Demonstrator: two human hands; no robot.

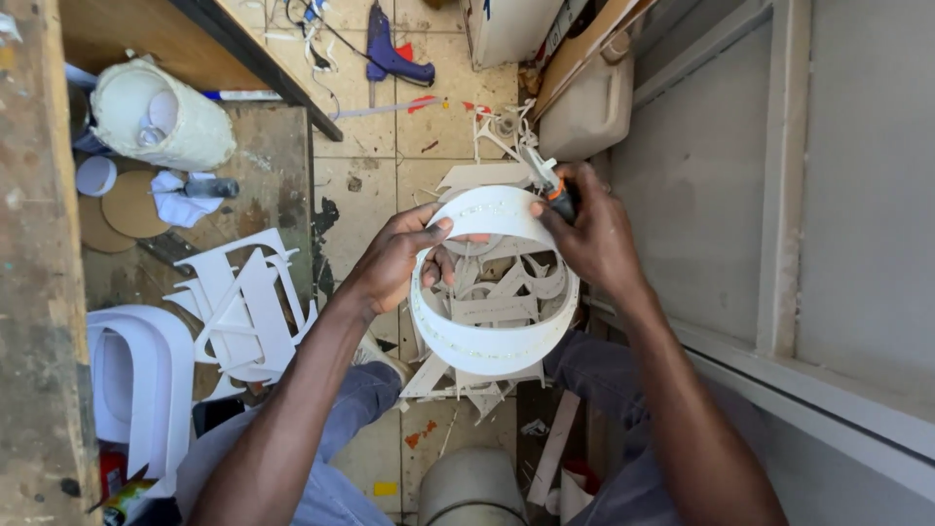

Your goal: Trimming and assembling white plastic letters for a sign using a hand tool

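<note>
I hold a white plastic ring [487, 343], a wide band bent into a hoop, over my lap. My left hand [401, 255] grips the ring's left wall, thumb on the top rim and fingers inside. My right hand [588, 232] rests against the ring's upper right rim and is closed on a small cutter with an orange and black handle [557, 198], its blade pointing up and left. Through the hoop I see white offcuts on the floor.
White cut-out letter shapes [243, 307] lie on a low board at left beside a white curved piece [146, 385]. A blue glue gun [390, 54] lies on the tiled floor ahead. A wrapped white roll [161, 112] sits upper left. A grey wall panel [779, 195] runs along the right.
</note>
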